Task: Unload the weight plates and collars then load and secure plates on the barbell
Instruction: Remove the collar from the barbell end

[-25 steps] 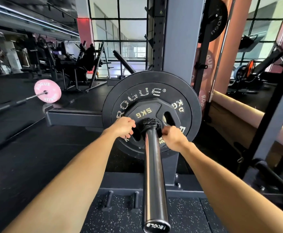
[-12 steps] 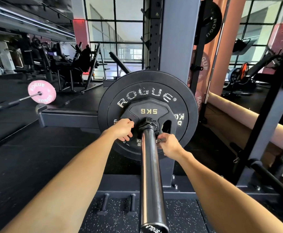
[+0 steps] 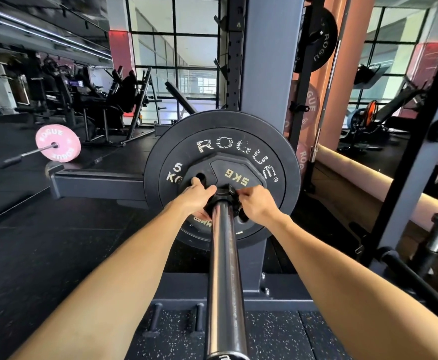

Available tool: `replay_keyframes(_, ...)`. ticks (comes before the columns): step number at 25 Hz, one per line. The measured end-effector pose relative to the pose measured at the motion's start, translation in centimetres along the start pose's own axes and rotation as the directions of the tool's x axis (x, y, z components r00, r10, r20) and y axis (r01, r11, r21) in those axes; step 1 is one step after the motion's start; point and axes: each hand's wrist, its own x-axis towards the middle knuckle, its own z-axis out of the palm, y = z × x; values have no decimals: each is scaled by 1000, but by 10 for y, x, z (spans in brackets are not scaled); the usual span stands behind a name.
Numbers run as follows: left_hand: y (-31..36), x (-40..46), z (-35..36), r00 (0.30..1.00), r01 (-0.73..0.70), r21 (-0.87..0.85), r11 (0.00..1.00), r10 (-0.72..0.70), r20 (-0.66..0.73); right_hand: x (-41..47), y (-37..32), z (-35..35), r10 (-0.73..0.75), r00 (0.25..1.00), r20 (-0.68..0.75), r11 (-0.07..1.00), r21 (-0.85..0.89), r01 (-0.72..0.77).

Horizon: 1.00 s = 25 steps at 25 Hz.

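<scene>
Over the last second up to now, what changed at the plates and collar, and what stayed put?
The small 5KG plate and the ROGUE plate behind it turned clockwise on the barbell sleeve. Left hand and right hand closed in onto the collar. Both plates and the collar stay on the sleeve.

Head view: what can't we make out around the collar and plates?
- Collar: latch state hidden by left hand and right hand.
- Small 5KG plate: lower half covered by hands and barbell sleeve.
- Sleeve end cap: cut by bottom edge.
</scene>
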Motion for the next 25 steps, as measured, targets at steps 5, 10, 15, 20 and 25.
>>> replay_keyframes(5,-1,-1,5,999,37,-104,994,-33,38,8,-11,-4,116,993,-26,993,-29,-117)
replay_keyframes(10,-4,-5,8,998,53,-116,992,-49,37,20,-32,10,96,994,-49,961,-255,-105)
replay_keyframes(15,-4,-6,16,993,98,-201,975,-81,92,31,-36,18,229,973,-16,934,-277,-224)
replay_keyframes(20,-8,-5,29,987,141,-402,905,-97,128,33,-30,18,166,985,36,957,-248,-152)
replay_keyframes(25,-6,-1,32,995,98,-528,843,-64,82,31,-24,9,81,994,76,971,-229,-61)
